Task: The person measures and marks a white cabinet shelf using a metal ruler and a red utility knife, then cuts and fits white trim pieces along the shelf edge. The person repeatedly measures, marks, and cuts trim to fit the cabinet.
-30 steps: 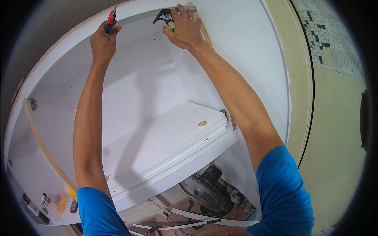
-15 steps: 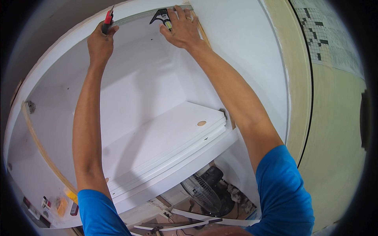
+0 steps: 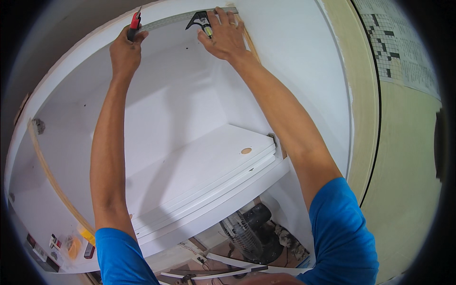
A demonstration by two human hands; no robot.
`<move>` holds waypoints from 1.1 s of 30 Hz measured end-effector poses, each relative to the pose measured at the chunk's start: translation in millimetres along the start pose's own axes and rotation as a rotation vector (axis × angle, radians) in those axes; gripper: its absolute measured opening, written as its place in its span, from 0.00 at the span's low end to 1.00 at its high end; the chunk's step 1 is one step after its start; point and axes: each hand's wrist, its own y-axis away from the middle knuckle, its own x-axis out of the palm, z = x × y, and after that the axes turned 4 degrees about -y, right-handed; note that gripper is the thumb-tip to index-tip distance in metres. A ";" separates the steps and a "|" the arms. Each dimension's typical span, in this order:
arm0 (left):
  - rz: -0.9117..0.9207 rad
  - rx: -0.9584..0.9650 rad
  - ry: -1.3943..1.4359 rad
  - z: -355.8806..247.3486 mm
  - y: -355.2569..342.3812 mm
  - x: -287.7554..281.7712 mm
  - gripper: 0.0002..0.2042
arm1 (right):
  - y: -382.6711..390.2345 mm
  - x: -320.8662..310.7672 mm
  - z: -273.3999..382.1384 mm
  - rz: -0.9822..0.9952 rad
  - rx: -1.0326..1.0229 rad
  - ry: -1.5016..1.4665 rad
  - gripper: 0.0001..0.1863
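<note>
My left hand (image 3: 126,52) is closed around a red and black utility knife (image 3: 135,23), its thin tip pointing up. It is raised at the top frame of a white cabinet (image 3: 156,99), beside the left end of a metal rule. That rule belongs to a combination square (image 3: 195,18) with a black head and a yellow-green vial, laid along the upper frame. My right hand (image 3: 225,38) holds the square near its head, fingers stretched up over the rule and thumb below. A ring is on one finger.
White panels (image 3: 228,147) with a round hole lie stacked in the cabinet. A wooden strip (image 3: 57,185) edges the left side, near small tools and an orange item (image 3: 74,248). A fan (image 3: 242,237) and loose strips are below. Newspaper (image 3: 384,47) hangs at right.
The whole view has shifted slightly, so both hands appear a little further right. The knife and the square stay in the same hands at the top frame.
</note>
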 end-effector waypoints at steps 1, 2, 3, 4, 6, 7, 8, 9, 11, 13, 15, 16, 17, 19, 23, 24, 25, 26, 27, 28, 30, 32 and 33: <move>-0.003 0.004 0.010 0.3 -0.2 0.3 0.17 | 0.0 0.0 -0.2 0.013 0.008 0.014 0.42; -0.007 0.007 0.020 0.8 -0.7 0.8 0.17 | -0.4 -0.1 -0.4 0.005 0.001 0.010 0.43; -0.009 0.008 0.017 1.5 -0.7 1.6 0.17 | -0.4 -0.1 -0.6 0.009 0.001 0.018 0.43; -0.013 0.009 0.015 2.4 -1.1 2.2 0.17 | -1.1 -0.2 -0.7 0.031 0.012 0.041 0.43; -0.018 0.011 0.009 3.9 -1.6 3.8 0.18 | -1.4 -0.4 -0.8 0.008 0.003 -0.006 0.42; -0.021 0.012 0.005 4.4 -1.6 4.3 0.18 | -1.6 -0.6 -0.8 0.043 0.028 -0.008 0.42; -0.022 0.012 0.001 4.4 -1.7 4.5 0.18 | -2.0 -1.2 -0.8 0.002 0.004 -0.031 0.42; -0.021 0.018 -0.012 4.1 -1.7 4.8 0.18 | -1.9 -1.9 -1.0 -0.001 0.004 -0.040 0.43; -0.008 0.011 -0.054 2.3 -2.2 3.3 0.19 | -2.5 -3.5 -0.7 0.014 0.015 -0.026 0.43; 0.005 0.011 -0.064 -0.5 -2.7 0.6 0.19 | -2.7 -4.7 -0.6 0.055 0.038 0.030 0.44; 0.036 -0.007 -0.089 -3.0 -4.5 -3.2 0.20 | -3.1 -4.3 -0.6 0.058 0.042 0.029 0.45; 0.054 -0.017 -0.102 -3.9 -5.5 -5.0 0.20 | -3.1 -3.6 -0.8 0.056 0.041 0.038 0.45; 0.059 -0.013 -0.121 -4.7 -6.4 -6.1 0.21 | -3.3 -2.6 -1.0 0.036 0.033 0.012 0.45; 0.035 0.020 -0.100 -5.5 -7.4 -7.2 0.19 | -4.2 -0.1 -1.5 0.023 0.036 -0.009 0.45; 0.046 0.014 -0.092 -5.3 -8.8 -10.0 0.18 | -3.5 0.6 -3.9 -0.022 0.011 -0.058 0.46; 0.060 0.004 -0.077 -5.6 -9.0 -11.1 0.19 | -3.3 -0.5 -4.2 -0.016 0.011 -0.057 0.46; 0.073 -0.007 -0.062 -6.2 -9.3 -12.5 0.19 | -3.3 -1.7 -4.0 -0.009 0.010 -0.058 0.46; 0.086 -0.018 -0.048 -6.9 -9.6 -14.4 0.19 | -2.9 -3.3 -3.6 0.002 0.012 -0.046 0.45; 0.109 -0.014 -0.063 -8.3 -10.4 -16.2 0.20 | -1.6 -5.3 -3.6 0.012 0.014 -0.034 0.44; 0.129 -0.012 -0.079 -9.7 -12.0 -18.5 0.21 | -1.8 -7.2 -3.2 0.033 0.018 -0.011 0.44; 0.168 -0.029 -0.099 -12.0 -13.5 -22.7 0.21 | -2.0 -10.1 -3.1 0.028 0.010 -0.022 0.44; 0.206 -0.065 -0.106 -13.1 -15.1 -25.5 0.21 | -1.7 -11.4 -2.8 0.030 0.010 -0.020 0.44; 0.215 -0.070 -0.113 -12.6 -15.8 -26.9 0.21 | -2.2 -11.6 -2.6 0.027 0.009 -0.019 0.44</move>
